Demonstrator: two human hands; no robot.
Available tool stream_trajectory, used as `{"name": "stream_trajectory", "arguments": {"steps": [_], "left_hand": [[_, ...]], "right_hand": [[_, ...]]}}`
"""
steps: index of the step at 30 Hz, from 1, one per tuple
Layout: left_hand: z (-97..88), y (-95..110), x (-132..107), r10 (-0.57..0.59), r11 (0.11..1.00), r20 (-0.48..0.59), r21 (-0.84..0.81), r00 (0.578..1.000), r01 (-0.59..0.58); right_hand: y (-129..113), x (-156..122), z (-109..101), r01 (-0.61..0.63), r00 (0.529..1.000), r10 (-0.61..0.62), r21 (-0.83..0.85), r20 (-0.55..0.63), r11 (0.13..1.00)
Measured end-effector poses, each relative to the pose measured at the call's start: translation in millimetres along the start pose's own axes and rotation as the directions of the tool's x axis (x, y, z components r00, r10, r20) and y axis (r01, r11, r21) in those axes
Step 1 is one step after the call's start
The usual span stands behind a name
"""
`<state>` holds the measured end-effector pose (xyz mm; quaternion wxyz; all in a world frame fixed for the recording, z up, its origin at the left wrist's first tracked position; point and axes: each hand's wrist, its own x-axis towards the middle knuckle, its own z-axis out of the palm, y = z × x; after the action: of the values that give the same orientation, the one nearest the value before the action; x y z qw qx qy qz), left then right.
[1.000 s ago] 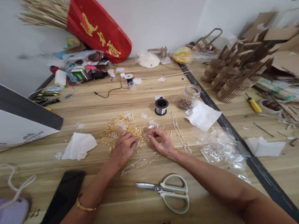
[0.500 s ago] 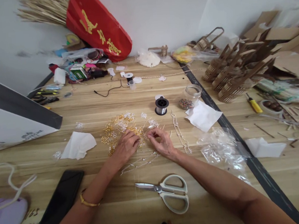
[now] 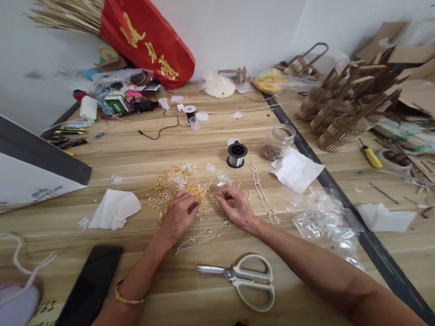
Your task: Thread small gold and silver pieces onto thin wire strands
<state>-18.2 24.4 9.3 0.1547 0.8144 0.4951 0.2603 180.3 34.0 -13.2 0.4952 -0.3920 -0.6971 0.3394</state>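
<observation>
My left hand [image 3: 179, 215] rests on a heap of small gold and silver jewellery findings [image 3: 173, 185] in the middle of the wooden table [image 3: 185, 145], fingers curled into the pieces. My right hand [image 3: 237, 207] is just to its right, fingertips pinched together on a tiny piece too small to name. A thin silver chain [image 3: 203, 236] lies on the table under both wrists. Another chain [image 3: 261, 192] runs away from me to the right of my right hand. A gold bangle [image 3: 127, 298] sits on my left wrist.
White-handled scissors [image 3: 247, 279] lie near me, a black phone [image 3: 84, 294] at lower left. A wire spool [image 3: 235, 154], a bead jar [image 3: 280, 140], white paper pieces [image 3: 114, 208], clear plastic bags [image 3: 320, 212], a red bag [image 3: 147, 36] and wooden baskets [image 3: 335, 110] surround the work area.
My left hand's fingers have shifted slightly within the heap of findings; my right hand stays pinched in the same spot. The view has drifted a little.
</observation>
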Motion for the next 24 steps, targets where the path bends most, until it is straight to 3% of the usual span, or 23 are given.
{"name": "stream_trajectory", "arguments": {"steps": [7,15,21,24], "left_hand": [[2.9,-5,-2,-0.036,0.998,-0.078,-0.054,0.996,0.032],[0.4,-4,-1,-0.059,0.997,-0.097,-0.057,0.994,0.054],[-6.5,-7,-2,-0.164,0.981,-0.105,-0.119,0.981,0.152],[-9.8,-9,-2,-0.137,0.986,-0.105,-0.11,0.985,0.125]], "right_hand": [[-1,0,0,-0.018,1.0,0.018,-0.004,-0.002,1.0],[-2,1,0,-0.004,1.0,0.004,0.004,-0.003,1.0],[-1,1,0,0.002,1.0,-0.002,0.0,-0.001,1.0],[1,1,1,-0.001,1.0,0.001,-0.003,-0.008,1.0]]}}
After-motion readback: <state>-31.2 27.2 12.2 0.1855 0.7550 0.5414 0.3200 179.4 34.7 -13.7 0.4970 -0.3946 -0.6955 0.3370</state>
